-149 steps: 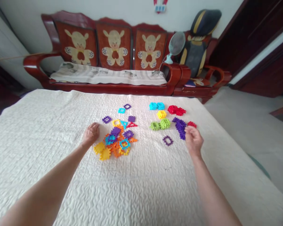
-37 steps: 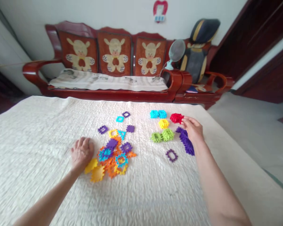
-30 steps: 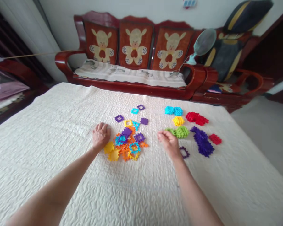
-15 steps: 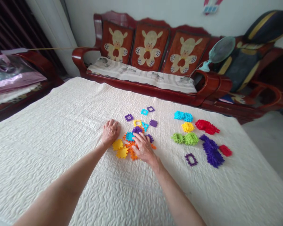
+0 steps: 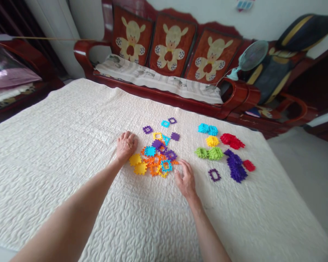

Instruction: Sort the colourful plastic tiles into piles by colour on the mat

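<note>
A loose pile of interlocking plastic pieces with notched edges lies on a white quilted cloth. My left hand (image 5: 126, 146) rests palm down at the pile's left side, its fingers slightly bent and holding nothing visible. Close by are yellow squares (image 5: 140, 168) and a solid light-blue square (image 5: 149, 151). At the right side, my right hand (image 5: 186, 178) is open, thumb and fingers apart, fingertips close to an orange piece (image 5: 176, 162); I cannot tell if they touch it. A light-blue frame (image 5: 170, 166) lies over orange frames (image 5: 153, 170). Purple pieces (image 5: 171, 155) sit farther back.
Stacks sorted by colour stand to the right: light blue (image 5: 207, 129), yellow (image 5: 212, 141), green (image 5: 209, 153), red (image 5: 232, 141) and purple (image 5: 236, 167). A single purple frame (image 5: 214, 175) lies before them. Beyond the quilted cloth (image 5: 71, 120) are a wooden sofa (image 5: 153, 89) and a fan (image 5: 253, 55).
My right hand has moved off the pile to its right side, uncovering the light-blue frame and orange pieces. My left hand stays in place. The camera view has shifted slightly.
</note>
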A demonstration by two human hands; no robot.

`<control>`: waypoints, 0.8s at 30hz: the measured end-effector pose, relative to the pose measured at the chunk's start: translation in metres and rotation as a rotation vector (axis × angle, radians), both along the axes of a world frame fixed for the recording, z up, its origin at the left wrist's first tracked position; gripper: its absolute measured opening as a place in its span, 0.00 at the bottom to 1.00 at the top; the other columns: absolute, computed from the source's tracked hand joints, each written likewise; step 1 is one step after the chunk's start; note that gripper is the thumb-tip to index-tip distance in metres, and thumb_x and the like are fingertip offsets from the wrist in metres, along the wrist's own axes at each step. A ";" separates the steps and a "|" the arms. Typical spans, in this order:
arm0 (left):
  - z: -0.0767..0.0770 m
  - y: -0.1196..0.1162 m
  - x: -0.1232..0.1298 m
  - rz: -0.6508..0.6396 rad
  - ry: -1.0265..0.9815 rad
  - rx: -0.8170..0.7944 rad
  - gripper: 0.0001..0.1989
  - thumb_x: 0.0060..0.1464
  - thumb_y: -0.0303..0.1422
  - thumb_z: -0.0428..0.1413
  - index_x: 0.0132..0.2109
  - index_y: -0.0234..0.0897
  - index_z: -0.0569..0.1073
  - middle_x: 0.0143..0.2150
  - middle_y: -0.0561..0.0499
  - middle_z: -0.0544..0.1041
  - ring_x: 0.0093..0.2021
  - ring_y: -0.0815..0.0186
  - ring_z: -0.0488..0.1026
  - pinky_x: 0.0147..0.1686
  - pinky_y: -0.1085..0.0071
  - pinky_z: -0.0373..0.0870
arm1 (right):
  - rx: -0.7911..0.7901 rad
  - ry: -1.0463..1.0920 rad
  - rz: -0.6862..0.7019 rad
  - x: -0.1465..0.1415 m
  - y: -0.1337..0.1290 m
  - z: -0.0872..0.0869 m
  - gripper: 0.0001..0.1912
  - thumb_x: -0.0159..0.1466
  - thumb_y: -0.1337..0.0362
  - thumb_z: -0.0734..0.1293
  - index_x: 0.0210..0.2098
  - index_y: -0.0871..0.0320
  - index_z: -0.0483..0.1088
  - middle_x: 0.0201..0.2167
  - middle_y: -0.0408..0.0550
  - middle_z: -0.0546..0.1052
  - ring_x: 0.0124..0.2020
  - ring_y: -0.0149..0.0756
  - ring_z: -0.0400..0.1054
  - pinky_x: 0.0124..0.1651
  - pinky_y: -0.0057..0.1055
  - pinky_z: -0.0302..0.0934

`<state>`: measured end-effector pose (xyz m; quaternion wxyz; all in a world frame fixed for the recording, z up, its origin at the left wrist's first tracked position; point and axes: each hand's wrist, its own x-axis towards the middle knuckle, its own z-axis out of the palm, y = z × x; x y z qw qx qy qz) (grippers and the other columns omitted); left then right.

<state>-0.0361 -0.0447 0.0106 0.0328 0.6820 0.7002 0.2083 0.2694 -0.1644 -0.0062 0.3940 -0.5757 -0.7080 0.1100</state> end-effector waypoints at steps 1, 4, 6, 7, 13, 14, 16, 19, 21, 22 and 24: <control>0.000 0.000 0.000 0.003 -0.007 0.005 0.17 0.64 0.37 0.45 0.51 0.38 0.74 0.57 0.41 0.70 0.60 0.50 0.62 0.56 0.53 0.62 | 0.005 -0.021 -0.009 0.000 -0.003 -0.003 0.22 0.67 0.58 0.61 0.57 0.60 0.69 0.55 0.61 0.73 0.58 0.50 0.66 0.61 0.53 0.61; 0.000 0.002 -0.002 0.012 -0.028 0.008 0.16 0.64 0.37 0.45 0.49 0.38 0.75 0.55 0.41 0.72 0.58 0.51 0.64 0.55 0.54 0.63 | 0.001 -0.106 0.021 -0.002 -0.008 -0.006 0.21 0.66 0.59 0.63 0.56 0.59 0.69 0.55 0.59 0.74 0.60 0.51 0.64 0.62 0.54 0.58; -0.002 0.003 -0.004 0.015 -0.040 0.006 0.17 0.64 0.37 0.46 0.49 0.38 0.76 0.55 0.42 0.73 0.58 0.52 0.64 0.55 0.54 0.63 | -0.001 -0.134 0.045 -0.004 -0.008 -0.004 0.19 0.65 0.61 0.63 0.54 0.58 0.71 0.55 0.57 0.74 0.60 0.50 0.64 0.63 0.54 0.56; -0.003 0.004 -0.005 0.014 -0.046 0.005 0.17 0.64 0.37 0.46 0.49 0.38 0.76 0.55 0.42 0.73 0.58 0.52 0.64 0.55 0.55 0.63 | 0.009 -0.127 0.052 -0.004 -0.008 -0.004 0.17 0.65 0.61 0.63 0.52 0.58 0.72 0.54 0.56 0.75 0.59 0.50 0.65 0.62 0.53 0.57; -0.015 0.012 -0.014 0.003 -0.093 0.027 0.18 0.63 0.39 0.46 0.49 0.39 0.77 0.56 0.45 0.75 0.58 0.56 0.66 0.56 0.60 0.64 | 0.047 0.020 -0.008 0.001 -0.007 -0.003 0.12 0.64 0.62 0.63 0.44 0.55 0.74 0.44 0.52 0.78 0.50 0.45 0.71 0.56 0.45 0.64; -0.016 0.014 -0.015 0.003 -0.104 0.025 0.18 0.63 0.38 0.46 0.49 0.40 0.77 0.56 0.46 0.75 0.57 0.56 0.66 0.56 0.61 0.64 | 0.040 0.040 -0.032 0.002 -0.008 -0.004 0.11 0.64 0.62 0.63 0.44 0.55 0.74 0.43 0.51 0.78 0.49 0.45 0.72 0.55 0.44 0.65; -0.018 0.016 -0.016 0.013 -0.128 0.017 0.18 0.63 0.37 0.45 0.48 0.39 0.78 0.56 0.47 0.75 0.57 0.58 0.67 0.57 0.62 0.63 | 0.029 0.074 -0.065 0.003 -0.009 -0.006 0.12 0.63 0.62 0.64 0.44 0.55 0.74 0.43 0.51 0.78 0.48 0.44 0.72 0.53 0.43 0.66; -0.016 0.020 -0.015 0.058 -0.154 0.017 0.19 0.62 0.35 0.44 0.49 0.38 0.78 0.56 0.47 0.76 0.56 0.57 0.69 0.58 0.62 0.63 | 0.026 0.124 -0.102 0.004 -0.005 -0.007 0.13 0.63 0.62 0.63 0.45 0.56 0.73 0.43 0.52 0.79 0.48 0.43 0.73 0.53 0.42 0.67; -0.014 0.022 -0.013 0.087 -0.161 0.018 0.20 0.62 0.34 0.44 0.49 0.37 0.79 0.56 0.46 0.77 0.55 0.56 0.69 0.58 0.60 0.64 | 0.029 0.135 -0.144 0.003 0.004 -0.006 0.14 0.63 0.61 0.62 0.46 0.56 0.73 0.44 0.53 0.78 0.48 0.44 0.73 0.54 0.43 0.68; -0.012 0.023 -0.012 0.097 -0.162 0.014 0.20 0.62 0.34 0.43 0.49 0.37 0.79 0.56 0.46 0.77 0.55 0.55 0.70 0.58 0.60 0.64 | 0.029 0.125 -0.167 0.001 0.011 -0.006 0.15 0.63 0.60 0.63 0.46 0.57 0.73 0.45 0.54 0.78 0.49 0.44 0.73 0.54 0.43 0.67; -0.009 0.023 -0.010 0.109 -0.154 0.005 0.22 0.62 0.34 0.43 0.50 0.36 0.79 0.56 0.45 0.77 0.55 0.54 0.70 0.58 0.59 0.65 | 0.018 0.072 -0.206 -0.006 0.027 -0.004 0.16 0.63 0.57 0.64 0.45 0.58 0.74 0.46 0.56 0.78 0.51 0.46 0.72 0.57 0.46 0.65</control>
